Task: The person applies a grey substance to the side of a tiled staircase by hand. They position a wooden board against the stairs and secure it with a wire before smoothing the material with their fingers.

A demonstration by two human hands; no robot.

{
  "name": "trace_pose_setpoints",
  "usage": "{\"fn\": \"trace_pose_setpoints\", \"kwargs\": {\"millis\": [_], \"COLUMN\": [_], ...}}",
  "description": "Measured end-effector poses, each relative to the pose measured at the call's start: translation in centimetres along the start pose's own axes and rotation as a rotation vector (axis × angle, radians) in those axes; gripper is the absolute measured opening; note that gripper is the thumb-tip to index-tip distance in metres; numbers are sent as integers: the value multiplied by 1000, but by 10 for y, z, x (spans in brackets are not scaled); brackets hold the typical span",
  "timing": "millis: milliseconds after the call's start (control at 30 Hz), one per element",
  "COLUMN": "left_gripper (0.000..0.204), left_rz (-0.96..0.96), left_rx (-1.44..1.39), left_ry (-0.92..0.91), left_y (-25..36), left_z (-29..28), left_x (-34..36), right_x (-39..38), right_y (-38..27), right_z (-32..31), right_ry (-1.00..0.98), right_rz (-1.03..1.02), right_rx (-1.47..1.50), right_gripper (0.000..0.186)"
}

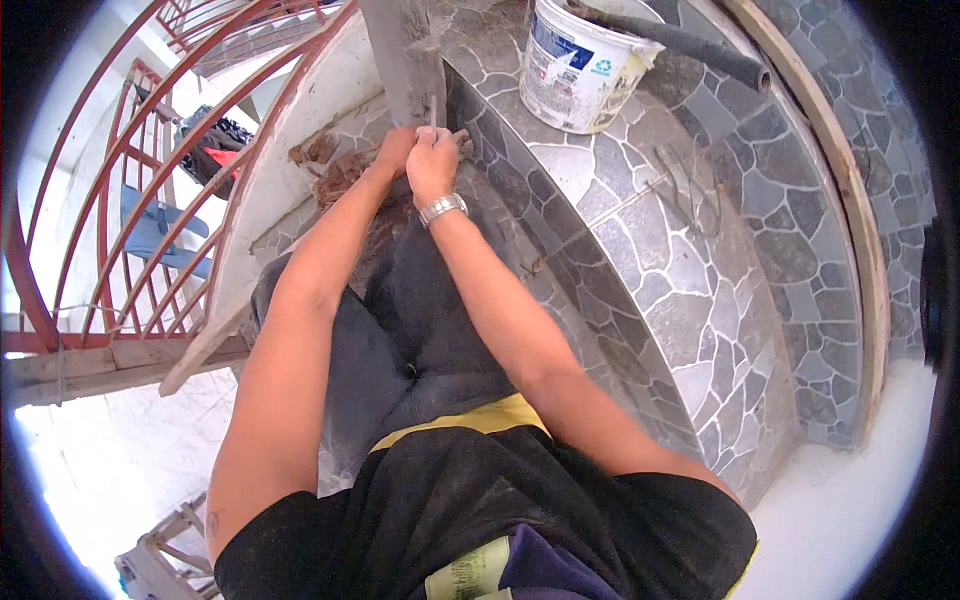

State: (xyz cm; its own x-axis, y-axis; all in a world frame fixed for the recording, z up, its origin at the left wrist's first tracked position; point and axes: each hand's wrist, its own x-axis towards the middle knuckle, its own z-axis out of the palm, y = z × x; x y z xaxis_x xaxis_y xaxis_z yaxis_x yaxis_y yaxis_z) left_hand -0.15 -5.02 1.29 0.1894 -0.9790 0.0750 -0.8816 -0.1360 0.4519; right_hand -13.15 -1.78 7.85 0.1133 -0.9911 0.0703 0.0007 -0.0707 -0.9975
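Both arms reach forward to the foot of a grey post [400,65], where my hands meet. My right hand [433,165], with a silver watch on its wrist, is closed in a fist. From its top sticks up a thin grey rod [433,112], close against the post. Beside it, on the left, my left hand [394,152] is curled closed, its fingertips mostly hidden. What it grips, if anything, does not show. Rough brown chunks [340,178] lie just left of my hands on the stone-patterned floor.
A smeared white bucket [570,70] stands on the raised stone-patterned step at right, a dark pipe [690,45] across its top. Bent metal rods [690,195] lie nearer me. A long wooden strip [850,190] curves along the right; a red metal railing [110,215] runs along the left.
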Motion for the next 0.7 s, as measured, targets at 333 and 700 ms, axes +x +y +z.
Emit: {"fn": "trace_pose_setpoints", "kwargs": {"millis": [333, 700], "left_gripper": [33, 38], "left_rz": [-89, -166], "left_rx": [-126, -233], "left_ry": [-79, -96], "left_y": [29, 18], "left_z": [-10, -10], "left_x": [-1, 2], "right_x": [-28, -17], "right_y": [100, 83], "right_z": [3, -11], "right_ry": [119, -85], "right_rz": [562, 851], "right_rx": [615, 854], "right_gripper": [13, 7]}}
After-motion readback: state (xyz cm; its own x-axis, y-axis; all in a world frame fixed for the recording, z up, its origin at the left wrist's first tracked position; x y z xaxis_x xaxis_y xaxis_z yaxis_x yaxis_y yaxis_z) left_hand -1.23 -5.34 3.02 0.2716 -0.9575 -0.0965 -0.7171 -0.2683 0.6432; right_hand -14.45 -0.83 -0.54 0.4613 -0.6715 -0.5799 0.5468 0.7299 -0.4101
